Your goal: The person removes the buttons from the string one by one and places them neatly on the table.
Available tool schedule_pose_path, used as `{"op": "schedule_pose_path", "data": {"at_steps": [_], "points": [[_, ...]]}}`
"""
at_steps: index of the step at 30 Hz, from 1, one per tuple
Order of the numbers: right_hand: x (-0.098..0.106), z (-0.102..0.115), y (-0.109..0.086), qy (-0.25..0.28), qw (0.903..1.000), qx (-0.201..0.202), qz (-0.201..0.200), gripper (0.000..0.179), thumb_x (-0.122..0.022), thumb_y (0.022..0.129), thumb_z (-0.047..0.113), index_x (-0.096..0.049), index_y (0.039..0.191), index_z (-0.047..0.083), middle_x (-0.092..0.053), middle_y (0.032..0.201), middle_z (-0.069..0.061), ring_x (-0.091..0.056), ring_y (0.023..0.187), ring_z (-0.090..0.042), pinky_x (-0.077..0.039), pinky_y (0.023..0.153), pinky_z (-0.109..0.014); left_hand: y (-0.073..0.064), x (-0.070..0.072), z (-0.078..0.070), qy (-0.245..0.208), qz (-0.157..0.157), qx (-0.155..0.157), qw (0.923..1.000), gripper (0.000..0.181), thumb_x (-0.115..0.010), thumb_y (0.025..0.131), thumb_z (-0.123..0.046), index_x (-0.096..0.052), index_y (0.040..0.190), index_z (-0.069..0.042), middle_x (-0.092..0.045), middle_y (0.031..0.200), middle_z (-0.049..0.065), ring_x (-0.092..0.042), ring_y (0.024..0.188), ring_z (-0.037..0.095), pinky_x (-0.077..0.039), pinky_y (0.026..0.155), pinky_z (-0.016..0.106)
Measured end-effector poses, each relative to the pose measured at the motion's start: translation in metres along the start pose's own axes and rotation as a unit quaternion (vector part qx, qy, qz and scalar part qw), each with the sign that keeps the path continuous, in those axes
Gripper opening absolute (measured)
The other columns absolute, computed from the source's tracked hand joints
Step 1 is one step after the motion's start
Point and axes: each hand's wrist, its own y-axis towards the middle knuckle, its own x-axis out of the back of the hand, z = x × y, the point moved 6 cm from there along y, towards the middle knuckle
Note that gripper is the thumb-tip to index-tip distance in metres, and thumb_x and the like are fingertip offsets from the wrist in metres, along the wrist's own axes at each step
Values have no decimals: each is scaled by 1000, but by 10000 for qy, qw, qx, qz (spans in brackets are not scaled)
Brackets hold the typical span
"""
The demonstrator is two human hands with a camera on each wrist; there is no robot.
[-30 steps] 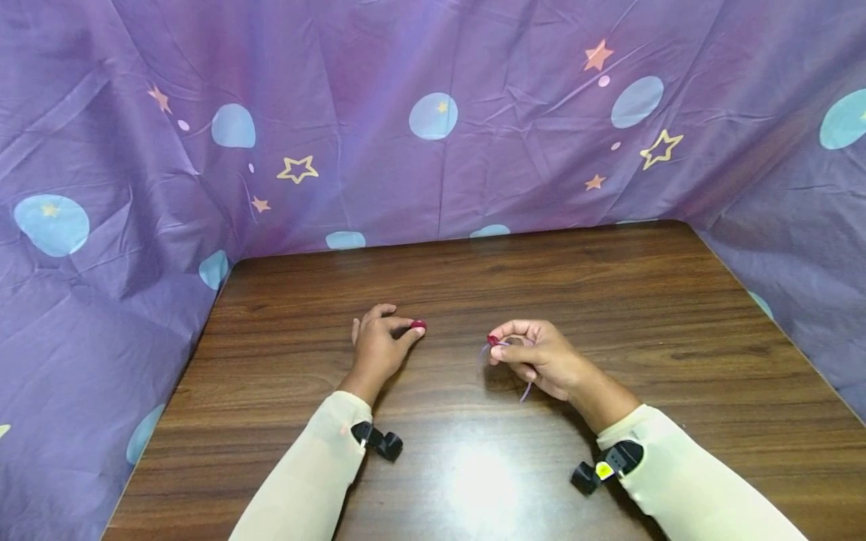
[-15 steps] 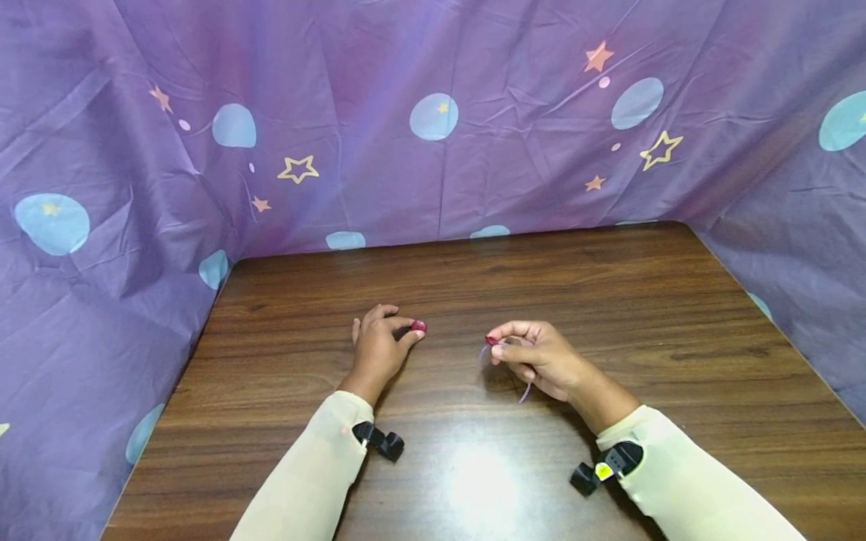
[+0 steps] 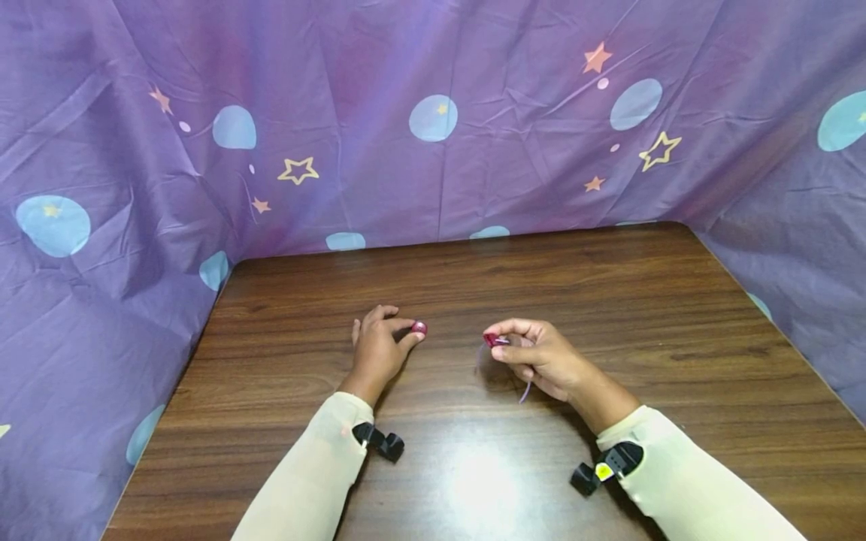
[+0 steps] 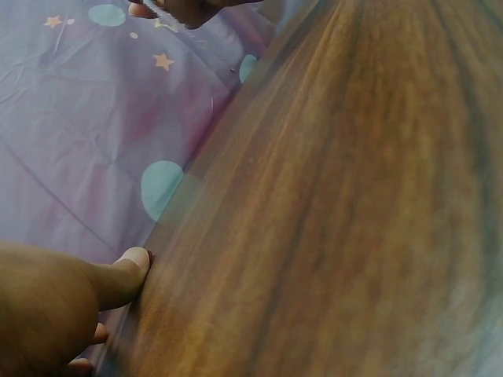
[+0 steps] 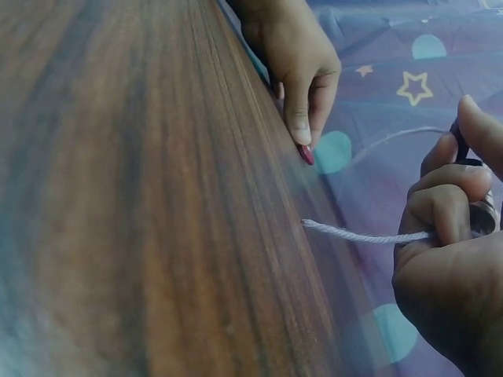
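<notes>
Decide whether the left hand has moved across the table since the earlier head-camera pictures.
No. Judged against the far edge of the table, the left hand shows no clear shift in any direction.

Purple backdrop (image 3: 379,188) behind seemingly wooden table (image 3: 609,293)

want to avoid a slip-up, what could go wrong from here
The left hand pinches a small red piece, which might slip out. The right hand holds a cord together with a second red piece, so either could drop if that grip shifts. The cord's loose end might also snag.
</notes>
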Motion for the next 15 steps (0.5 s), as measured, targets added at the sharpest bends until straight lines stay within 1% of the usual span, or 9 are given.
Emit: {"op": "schedule_pose_path", "data": {"at_steps": [9, 13, 15], "points": [[1, -1, 1, 122, 9997, -62, -189, 36, -68, 97, -8, -80, 115, 20, -76, 90, 11, -48, 56, 1, -37, 51, -14, -1, 1, -1, 19, -13, 20, 10000, 32, -88, 92, -33, -86, 119, -17, -68, 149, 10, -50, 155, 38, -19, 132, 73], [0, 1, 1, 171, 9997, -63, -143, 37, -65, 97, -9, -80, 115, 20, -74, 89, 11, -48, 57, 1, -37, 52, -14, -2, 2, -2, -17, -44, 11, 10000, 34, -89, 91, -33, -85, 119, -15, -69, 149, 11, -50, 154, 38, -19, 132, 73], [0, 1, 1, 206, 9997, -10, -92, 38, -62, 99, -9, -80, 115, 21, -71, 88, 11, -47, 57, 1, -35, 52, -15, -2, 3, -2, -51, -59, 7, 10000, 35, -90, 90, -33, -85, 119, -14, -69, 149, 12, -50, 154, 38, -19, 132, 73]]}}
